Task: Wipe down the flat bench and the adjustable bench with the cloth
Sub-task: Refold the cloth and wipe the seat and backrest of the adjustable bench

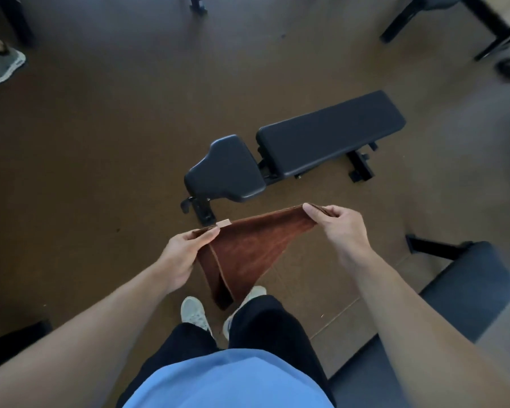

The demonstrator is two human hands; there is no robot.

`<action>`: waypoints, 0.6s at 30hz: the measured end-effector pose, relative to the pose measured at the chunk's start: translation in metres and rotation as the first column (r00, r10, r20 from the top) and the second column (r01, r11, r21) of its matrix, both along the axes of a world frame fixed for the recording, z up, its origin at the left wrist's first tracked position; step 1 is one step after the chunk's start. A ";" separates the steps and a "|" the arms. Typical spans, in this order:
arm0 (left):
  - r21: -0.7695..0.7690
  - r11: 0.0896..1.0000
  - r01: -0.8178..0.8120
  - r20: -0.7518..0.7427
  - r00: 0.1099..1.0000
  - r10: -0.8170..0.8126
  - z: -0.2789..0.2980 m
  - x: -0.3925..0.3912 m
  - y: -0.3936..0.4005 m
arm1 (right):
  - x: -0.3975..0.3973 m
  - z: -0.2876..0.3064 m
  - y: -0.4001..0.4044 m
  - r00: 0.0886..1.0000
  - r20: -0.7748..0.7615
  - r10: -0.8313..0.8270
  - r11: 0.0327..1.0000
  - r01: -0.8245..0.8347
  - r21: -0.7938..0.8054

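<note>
Still prepping: both hands, left hand (186,248) and right hand (336,223), pinching cloth (248,248) corners, stretched out. Probably needs folding next, then down onto adjustable bench (292,148).

Brown terry cloth (248,248), folded, stretched out in mid-air w/ its top edge taut and a small pale tag on that edge; the rest hangs to a point. Adjustable bench (292,148) stands on the floor just beyond it: black padded seat + long back pad lying flat, black metal frame underneath. Flat bench (465,287), black pad, at the floor's right edge, only partly in view.
</note>
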State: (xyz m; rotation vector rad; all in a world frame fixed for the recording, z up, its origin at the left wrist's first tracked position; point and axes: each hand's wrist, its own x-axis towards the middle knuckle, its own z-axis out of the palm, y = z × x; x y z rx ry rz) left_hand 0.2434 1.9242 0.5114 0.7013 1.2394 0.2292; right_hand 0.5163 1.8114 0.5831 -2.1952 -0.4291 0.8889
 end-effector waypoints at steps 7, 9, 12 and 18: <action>-0.005 1.000 0.031 0.070 0.997 -0.030 -0.001 0.073 0.064 | 0.068 -0.034 0.054 0.992 -0.084 0.096 0.994 -0.100 -0.043; 0.051 0.996 0.071 -0.006 0.997 -0.071 -0.002 0.098 0.077 | 0.091 -0.042 0.065 0.952 -0.042 0.303 0.933 -0.306 -0.191; 0.128 0.969 0.210 -0.117 0.974 -0.196 -0.002 0.145 0.086 | 0.111 -0.049 0.085 0.841 0.062 0.538 0.821 -0.507 -0.263; 0.211 0.956 0.203 -0.167 0.971 -0.170 0.012 0.229 0.097 | 0.121 -0.052 0.133 0.790 -0.007 0.614 0.776 -0.601 0.190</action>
